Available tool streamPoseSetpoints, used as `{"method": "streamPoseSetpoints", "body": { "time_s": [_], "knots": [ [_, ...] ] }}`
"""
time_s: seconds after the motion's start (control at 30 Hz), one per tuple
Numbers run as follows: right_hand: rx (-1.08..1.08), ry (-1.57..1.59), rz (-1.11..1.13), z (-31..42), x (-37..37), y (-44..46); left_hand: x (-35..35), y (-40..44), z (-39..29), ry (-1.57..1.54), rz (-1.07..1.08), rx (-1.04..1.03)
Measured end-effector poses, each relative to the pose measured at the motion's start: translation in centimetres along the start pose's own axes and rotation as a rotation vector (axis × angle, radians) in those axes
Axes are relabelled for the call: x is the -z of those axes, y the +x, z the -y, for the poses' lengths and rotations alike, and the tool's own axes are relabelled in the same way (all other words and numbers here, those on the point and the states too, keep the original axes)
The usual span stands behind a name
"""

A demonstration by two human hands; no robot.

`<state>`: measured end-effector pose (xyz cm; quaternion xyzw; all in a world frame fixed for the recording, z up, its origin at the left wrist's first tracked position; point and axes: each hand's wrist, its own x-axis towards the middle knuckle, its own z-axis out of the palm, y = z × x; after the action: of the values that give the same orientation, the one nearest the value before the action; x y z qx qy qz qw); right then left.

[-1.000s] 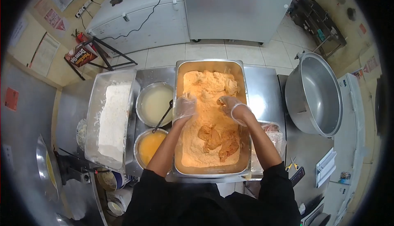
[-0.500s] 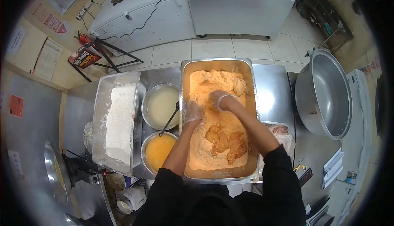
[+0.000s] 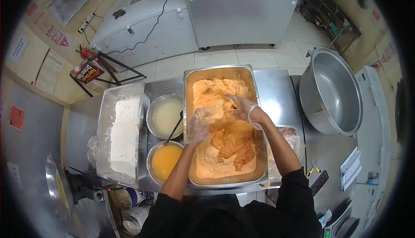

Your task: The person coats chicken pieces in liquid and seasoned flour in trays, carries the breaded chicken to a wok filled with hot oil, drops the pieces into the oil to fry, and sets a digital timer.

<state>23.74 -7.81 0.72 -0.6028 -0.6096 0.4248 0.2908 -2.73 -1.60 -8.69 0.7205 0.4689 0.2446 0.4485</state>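
Both my hands wear clear plastic gloves and are over a deep metal tray [image 3: 261, 160] of orange seasoned flour [image 3: 212, 162]. My left hand [image 3: 201, 125] is at the tray's left side, its fingers stretched towards the middle and dusted with flour. Opposite it, my right hand [image 3: 244, 108] has its fingers and thumb apart. Between them flour looks blurred, as if falling; whether a piece lies there I cannot tell. Just below my hands, several darker coated chicken pieces [image 3: 244, 155] rest on the flour. Paler floured lumps [image 3: 240, 89] lie at the far end.
Left of the tray stand a bowl of pale liquid [image 3: 166, 115] with a black-handled utensil [image 3: 175, 127], a bowl of orange-yellow liquid [image 3: 165, 160] and a tub of white flour [image 3: 125, 136]. To the right are bagged meat [image 3: 292, 140], a large pot [image 3: 333, 93] and scissors [image 3: 313, 169].
My hands have lifted from the flour and drawn nearer to me. The right fingers have spread from a curled grip, and the left has turned. The whole view has shifted slightly.
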Motion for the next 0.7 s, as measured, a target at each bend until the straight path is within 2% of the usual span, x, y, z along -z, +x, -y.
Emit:
{"method": "streamPoseSetpoints", "body": {
  "time_s": [0.03, 0.07, 0.13, 0.2, 0.23, 0.27, 0.33, 0.37, 0.4, 0.43, 0.47, 0.53, 0.63, 0.7],
  "knots": [
    [-0.032, 0.063, 0.019, 0.1, -0.1, -0.3, 0.4, -0.3, -1.2, -0.13, -0.015, 0.046],
    [-0.065, 0.125, 0.036, 0.2, -0.3, -0.7, 0.9, -0.8, -2.3, -0.048, 0.052, -0.243],
    [-0.161, 0.454, 0.099, 1.3, -0.4, -1.6, 1.1, -1.6, -2.4, 0.037, 0.105, -0.534],
    [-0.195, 0.447, 0.111, -0.5, -0.8, -1.6, 0.2, -2.1, -0.3, -0.388, 0.18, -0.267],
    [-0.239, 0.447, 0.12, -1.2, -0.9, -1.5, 0.2, -2.3, 0.1, -0.387, 0.168, -0.272],
    [-0.232, 0.44, 0.126, -1.9, -0.9, -1.5, 0.2, -2.5, 0.5, -0.611, 0.232, -0.183],
    [-0.294, 0.286, 0.162, -3.0, -0.8, -1.7, 0.7, -3.3, -0.7, -0.836, 0.293, -0.096],
    [-0.292, 0.282, 0.163, -4.7, -1.0, -1.6, 1.0, -3.9, -1.5, -0.617, 0.235, -0.177],
    [-0.243, 0.44, 0.205, -7.7, -1.4, -1.2, 1.4, -4.3, -2.3, -0.396, 0.174, -0.253],
    [-0.193, 0.598, 0.25, -9.8, -1.6, -0.8, 1.5, -4.3, -2.2, -0.397, 0.168, -0.255],
    [-0.189, 0.593, 0.255, -10.7, -1.6, -0.8, 1.6, -4.2, -1.8, -0.054, 0.1, -0.428],
    [-0.315, 0.688, 0.183, -10.6, -1.6, -0.5, 1.5, -3.9, -0.2, 0.295, 0.016, -0.583],
    [-0.357, 0.699, 0.15, -6.7, -0.9, -1.3, 1.3, -3.8, 0.9, 0.049, 0.113, -0.377],
    [-0.334, 0.633, 0.168, -5.5, -0.8, -1.1, 1.1, -3.8, 0.6, 0.435, 0.025, -0.704]
  ]
}}
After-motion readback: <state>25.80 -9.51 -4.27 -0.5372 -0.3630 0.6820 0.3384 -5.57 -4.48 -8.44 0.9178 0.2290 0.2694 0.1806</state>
